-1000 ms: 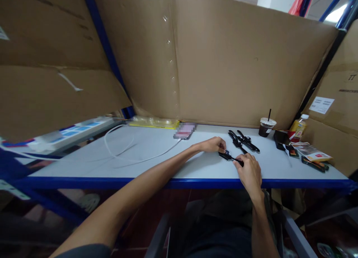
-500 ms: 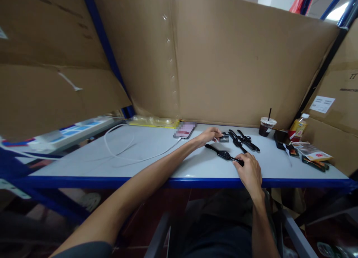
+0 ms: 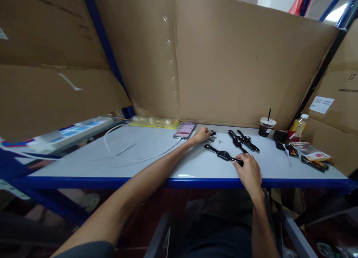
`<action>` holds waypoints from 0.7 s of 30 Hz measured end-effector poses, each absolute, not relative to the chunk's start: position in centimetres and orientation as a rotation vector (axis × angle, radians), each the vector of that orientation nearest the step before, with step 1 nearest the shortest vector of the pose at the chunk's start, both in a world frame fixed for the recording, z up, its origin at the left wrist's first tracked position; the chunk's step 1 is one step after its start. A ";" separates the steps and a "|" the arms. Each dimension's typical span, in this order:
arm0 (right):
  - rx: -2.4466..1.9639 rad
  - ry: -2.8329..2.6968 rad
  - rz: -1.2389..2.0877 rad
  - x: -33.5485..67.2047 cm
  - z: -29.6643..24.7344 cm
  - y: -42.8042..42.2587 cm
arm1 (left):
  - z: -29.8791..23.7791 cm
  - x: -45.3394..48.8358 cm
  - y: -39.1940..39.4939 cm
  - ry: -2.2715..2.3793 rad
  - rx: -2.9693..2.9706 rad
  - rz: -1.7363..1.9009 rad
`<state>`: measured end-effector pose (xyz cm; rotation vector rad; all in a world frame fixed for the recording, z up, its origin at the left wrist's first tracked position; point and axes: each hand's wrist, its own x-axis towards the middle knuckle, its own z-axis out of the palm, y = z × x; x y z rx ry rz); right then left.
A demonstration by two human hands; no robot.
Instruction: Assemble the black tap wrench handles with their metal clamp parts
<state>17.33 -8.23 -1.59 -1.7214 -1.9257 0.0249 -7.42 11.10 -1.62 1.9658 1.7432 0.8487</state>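
A black two-handled tool, which looks like a spokeshave body [image 3: 223, 154], lies across the table in front of me. My right hand [image 3: 249, 172] has its fingers closed on the right handle end. Farther back, my left hand [image 3: 203, 134] is pinched on small dark flat pieces [image 3: 212, 136] at the tabletop; their exact shape is partly hidden by the fingers. Just right of them lie tiny silvery parts [image 3: 220, 141], probably screws. Several more black spokeshaves [image 3: 244, 139] rest in a crossed pile beyond my right hand.
A phone [image 3: 184, 130] with a white cable [image 3: 156, 156] lies left of my left hand. At the right stand an iced drink cup [image 3: 266, 127] and a bottle [image 3: 298, 128], beside packets [image 3: 314, 152]. Cardboard walls [image 3: 246, 64] enclose the table's back and sides.
My left hand has moved a little left with the dark flat pieces, and the tiny silvery parts now show on the table. My right hand keeps its place on the spokeshave handle.
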 end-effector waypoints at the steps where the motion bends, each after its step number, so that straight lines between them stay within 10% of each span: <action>1: -1.725 -1.927 0.028 17.3 -1.6 -8.2 | -1.7 -7.4 11.1 1.767 1.992 0.820; 21: -1.796 -1.978 0.042 17.3 -1.1 -8.8 | -1.5 -7.2 10.2 1.959 2.132 0.551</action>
